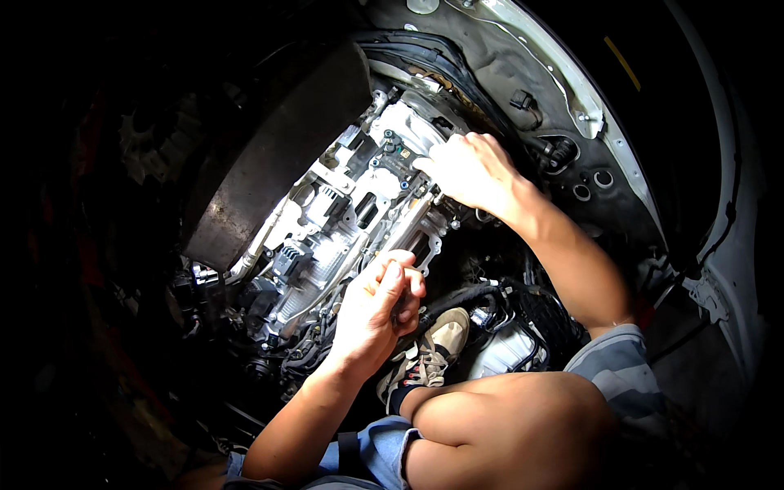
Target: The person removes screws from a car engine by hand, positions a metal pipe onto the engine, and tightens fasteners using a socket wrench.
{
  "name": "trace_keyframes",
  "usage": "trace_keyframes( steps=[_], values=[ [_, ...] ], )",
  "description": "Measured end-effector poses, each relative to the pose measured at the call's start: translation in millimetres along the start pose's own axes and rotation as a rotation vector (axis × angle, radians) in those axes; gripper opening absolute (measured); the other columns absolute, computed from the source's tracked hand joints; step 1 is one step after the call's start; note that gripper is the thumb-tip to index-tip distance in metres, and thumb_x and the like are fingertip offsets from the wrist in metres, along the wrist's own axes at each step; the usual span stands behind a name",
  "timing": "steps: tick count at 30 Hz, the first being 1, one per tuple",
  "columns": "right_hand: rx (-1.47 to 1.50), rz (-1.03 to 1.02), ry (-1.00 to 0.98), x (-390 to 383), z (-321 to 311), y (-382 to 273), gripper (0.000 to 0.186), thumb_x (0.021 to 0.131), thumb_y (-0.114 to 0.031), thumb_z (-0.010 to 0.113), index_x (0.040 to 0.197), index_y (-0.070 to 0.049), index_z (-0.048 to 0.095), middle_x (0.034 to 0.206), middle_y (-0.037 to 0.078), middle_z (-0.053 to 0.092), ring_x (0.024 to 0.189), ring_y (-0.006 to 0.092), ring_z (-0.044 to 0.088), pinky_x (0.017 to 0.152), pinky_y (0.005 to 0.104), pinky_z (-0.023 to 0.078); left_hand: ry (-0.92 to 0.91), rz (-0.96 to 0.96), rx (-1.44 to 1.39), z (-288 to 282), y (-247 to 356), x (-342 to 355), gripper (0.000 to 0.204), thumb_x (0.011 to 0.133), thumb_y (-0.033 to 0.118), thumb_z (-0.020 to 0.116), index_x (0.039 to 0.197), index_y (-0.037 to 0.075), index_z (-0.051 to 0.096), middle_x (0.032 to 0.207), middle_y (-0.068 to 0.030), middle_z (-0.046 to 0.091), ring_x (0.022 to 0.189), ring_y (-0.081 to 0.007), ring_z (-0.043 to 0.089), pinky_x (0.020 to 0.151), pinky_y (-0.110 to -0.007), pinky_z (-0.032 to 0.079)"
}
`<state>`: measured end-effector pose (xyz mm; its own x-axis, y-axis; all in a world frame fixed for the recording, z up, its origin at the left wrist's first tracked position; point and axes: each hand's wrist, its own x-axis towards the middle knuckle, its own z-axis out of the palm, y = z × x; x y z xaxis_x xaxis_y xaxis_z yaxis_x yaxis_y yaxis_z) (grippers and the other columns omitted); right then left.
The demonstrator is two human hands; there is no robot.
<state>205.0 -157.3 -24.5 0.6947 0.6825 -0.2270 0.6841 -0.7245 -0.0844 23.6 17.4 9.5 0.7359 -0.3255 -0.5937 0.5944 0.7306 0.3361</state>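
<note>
1. Currently I'm holding my left grip [380,306] curled over the engine's near edge; a dark patch is showing between the fingers, so I cannot tell whether it's pinching anything.
2. My right grip [469,173] is resting, fingers bent, at the engine's upper right; its fingertips are partly hiding, so their hold is staying unclear to me.
3. I'm judging the step as close handwork along that edge; the next move is seemingly calling for steady, well-sighted fingertips.
4. The engine [327,245] is lying slantwise between my right grip and a dark panel [286,147].
5. Nearer, a shoe [445,339] is resting beside wiring [306,357].
</note>
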Motion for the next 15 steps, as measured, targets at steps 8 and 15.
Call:
trace_keyframes(
  steps=[8,15],
  values=[
    [0.560,-0.277,0.453,-49,-42,-81,0.034,0.075,-0.023,0.078,0.101,-0.005,0.067,0.095,0.009,0.061,0.083,0.0283,0.062,0.071,0.0374,0.053,0.240,0.131,0.062,11,9,15,0.027,0.105,0.034,0.044,0.105,0.009,0.054,0.071,0.0019,0.049,0.053,-0.0051,0.039,0.045,-0.019,0.031],
    [0.578,-0.288,0.433,-40,-39,-81,0.040,0.069,-0.008,0.077,0.108,-0.004,0.067,0.102,0.010,0.062,0.095,0.0311,0.060,0.083,0.0393,0.051,0.323,0.048,0.052,15,26,24,0.030,0.105,0.038,0.041,0.099,0.011,0.053,0.066,0.0030,0.047,0.049,-0.0048,0.041,0.042,-0.019,0.029]
  ],
)
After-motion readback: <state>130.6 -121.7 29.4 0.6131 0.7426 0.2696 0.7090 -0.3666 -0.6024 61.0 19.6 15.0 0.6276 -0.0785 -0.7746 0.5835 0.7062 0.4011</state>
